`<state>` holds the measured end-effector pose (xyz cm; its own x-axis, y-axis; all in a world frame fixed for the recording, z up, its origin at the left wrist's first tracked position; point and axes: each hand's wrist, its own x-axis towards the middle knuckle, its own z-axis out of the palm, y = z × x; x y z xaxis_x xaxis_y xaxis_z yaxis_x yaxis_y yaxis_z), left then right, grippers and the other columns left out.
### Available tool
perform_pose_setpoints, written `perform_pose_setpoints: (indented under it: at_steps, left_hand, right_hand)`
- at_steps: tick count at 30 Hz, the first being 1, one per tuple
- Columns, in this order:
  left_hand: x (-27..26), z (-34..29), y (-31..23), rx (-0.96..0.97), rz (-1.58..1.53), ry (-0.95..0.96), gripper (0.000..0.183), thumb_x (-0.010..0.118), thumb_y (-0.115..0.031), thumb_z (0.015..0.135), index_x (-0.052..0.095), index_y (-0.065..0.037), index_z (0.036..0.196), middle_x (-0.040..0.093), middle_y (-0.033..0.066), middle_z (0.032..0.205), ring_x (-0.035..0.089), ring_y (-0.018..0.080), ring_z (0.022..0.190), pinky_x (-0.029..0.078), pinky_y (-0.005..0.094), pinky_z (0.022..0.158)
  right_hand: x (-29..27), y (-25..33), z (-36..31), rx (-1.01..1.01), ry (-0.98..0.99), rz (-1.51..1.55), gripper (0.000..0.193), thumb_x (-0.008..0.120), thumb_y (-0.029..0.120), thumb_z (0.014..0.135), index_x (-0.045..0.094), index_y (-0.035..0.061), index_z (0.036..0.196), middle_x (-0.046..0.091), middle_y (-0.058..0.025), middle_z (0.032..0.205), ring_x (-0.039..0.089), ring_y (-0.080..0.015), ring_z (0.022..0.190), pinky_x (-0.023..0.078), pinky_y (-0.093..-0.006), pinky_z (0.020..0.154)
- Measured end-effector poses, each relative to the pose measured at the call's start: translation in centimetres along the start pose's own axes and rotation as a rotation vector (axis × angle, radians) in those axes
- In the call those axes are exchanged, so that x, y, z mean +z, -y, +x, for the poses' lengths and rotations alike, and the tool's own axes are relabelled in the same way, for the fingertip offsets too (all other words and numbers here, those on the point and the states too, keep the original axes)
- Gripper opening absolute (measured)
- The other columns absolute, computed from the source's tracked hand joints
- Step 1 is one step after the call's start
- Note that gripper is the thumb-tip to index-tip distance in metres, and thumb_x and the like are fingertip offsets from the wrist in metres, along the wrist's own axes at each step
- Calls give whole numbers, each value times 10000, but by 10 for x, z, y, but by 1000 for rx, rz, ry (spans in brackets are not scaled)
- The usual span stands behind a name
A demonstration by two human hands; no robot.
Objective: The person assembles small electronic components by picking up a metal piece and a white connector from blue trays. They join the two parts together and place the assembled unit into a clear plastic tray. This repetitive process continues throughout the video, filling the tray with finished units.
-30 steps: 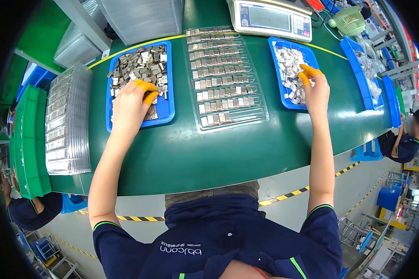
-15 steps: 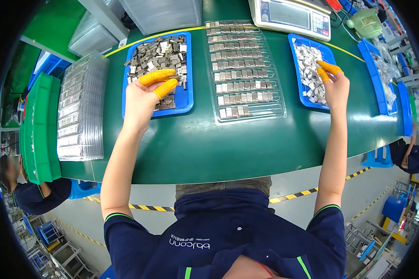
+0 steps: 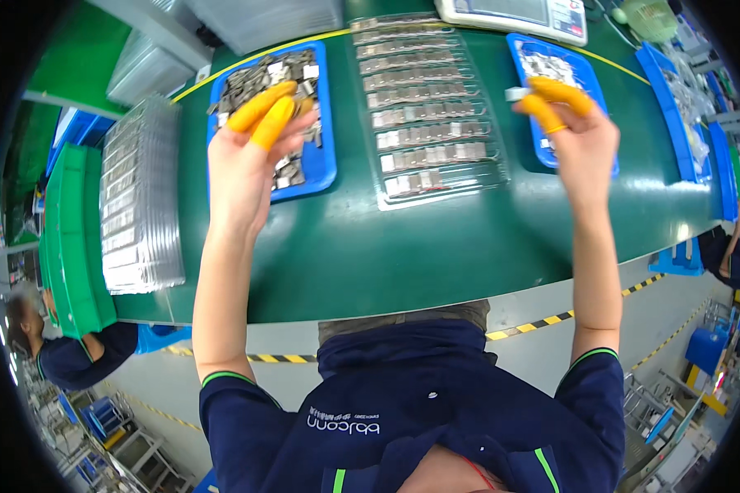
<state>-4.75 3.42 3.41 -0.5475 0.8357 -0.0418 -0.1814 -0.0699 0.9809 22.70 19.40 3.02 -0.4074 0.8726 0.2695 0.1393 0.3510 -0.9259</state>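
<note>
Yellow finger cots cover the thumb and forefinger of both my hands. My left hand is over the left blue tray, which holds a heap of small grey metal pieces. Its fingers are drawn together; motion blur hides what they hold. By the inner edge of the right blue tray, my right hand pinches a small white block. Loose white pieces lie in that tray. Between the hands sits a clear plastic tray, with rows of small metal and white parts in its slots.
Stacked clear trays stand at the left, beside green bins. A digital scale is at the back right. Another blue tray with plastic bags lies far right. Other people sit at both sides.
My right hand has lifted out of the right tray and shifted left, with a white block now showing at its fingertips. My left hand has risen slightly over its tray.
</note>
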Motion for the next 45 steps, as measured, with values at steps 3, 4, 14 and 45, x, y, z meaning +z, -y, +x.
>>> perform_pose_setpoints:
  at_steps: [3, 4, 14, 45]
  left_hand:
    - [14, -9, 7, 37, 75, 26, 282, 608, -74, 847, 561, 48, 1097, 632, 139, 990, 656, 240, 870, 534, 232, 668]
    - [16, -11, 9, 57, 96, 37, 283, 618, -59, 835, 566, 47, 1092, 635, 137, 982, 660, 239, 855, 536, 237, 667]
    - [29, -23, 25, 60, 278, 188, 213, 657, 61, 755, 658, 40, 967, 634, 92, 942, 596, 152, 875, 478, 251, 808]
    - [24, -30, 21, -75, 131, 292, 238, 722, 31, 707, 664, 49, 937, 675, 115, 880, 650, 159, 804, 526, 257, 751]
  right_hand:
    - [35, 14, -15, 3, 99, 22, 209, 677, 48, 774, 658, 15, 980, 668, -59, 874, 626, -107, 788, 493, -225, 745]
    - [42, 19, -18, 38, 151, 55, 205, 677, 43, 771, 659, 10, 972, 669, -62, 887, 626, -111, 797, 493, -231, 755]
    - [87, 22, -25, -1, 255, 326, 186, 665, -3, 765, 673, 17, 949, 671, -64, 919, 636, -127, 826, 511, -243, 733]
    - [74, 19, -25, 468, 640, 502, 208, 695, 35, 764, 673, -13, 966, 672, -71, 880, 617, -100, 795, 490, -223, 745]
